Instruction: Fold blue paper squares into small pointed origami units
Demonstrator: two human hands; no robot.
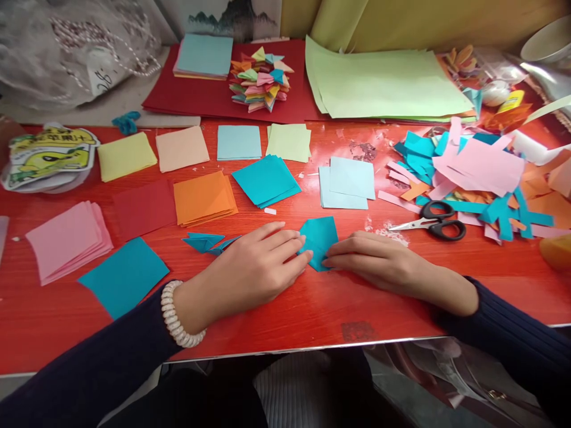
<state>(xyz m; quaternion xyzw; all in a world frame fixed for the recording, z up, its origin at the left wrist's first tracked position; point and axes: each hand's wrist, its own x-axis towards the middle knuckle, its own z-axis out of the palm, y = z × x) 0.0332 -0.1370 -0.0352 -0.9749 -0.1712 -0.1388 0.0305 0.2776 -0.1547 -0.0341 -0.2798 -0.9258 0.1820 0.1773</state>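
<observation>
Blue paper (322, 238) lay folded, left of the scissors (430, 223).
Left hand (263, 264) and right hand (379, 257) touched its opposite sides; undersides hidden, could not tell whether either grip was closed.

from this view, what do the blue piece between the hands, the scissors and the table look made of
Blue piece: seemingly matte paper, being thin and flat with crisp edges.
Scissors: probably metal blades, shiny grey; black handles look plastic.
Table: glossy red, reflecting light; grain-like streaks suggest wood or laminate.
</observation>
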